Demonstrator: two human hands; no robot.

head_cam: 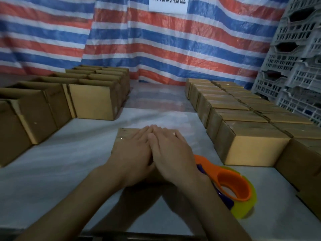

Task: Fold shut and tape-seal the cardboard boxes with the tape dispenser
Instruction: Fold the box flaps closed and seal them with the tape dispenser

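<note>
White table [69, 153]: box [125, 134] beneath fingers [144, 133].

Left hand [133, 150] and right hand [171, 152] press flat, side by side, on a closed cardboard box [124, 134]. Tape dispenser [231, 185] lies just right, on the table [52, 162].

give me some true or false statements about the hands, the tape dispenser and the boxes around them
1. The left hand and right hand lie flat on the middle box. True.
2. The right hand grips the tape dispenser. False: it lies unheld on the table, beside the right wrist.
3. The left boxes have open tops. True.
4. The right boxes have open tops. False: their tops are closed.
5. Grey plastic crates stand at the far right. True.
</note>
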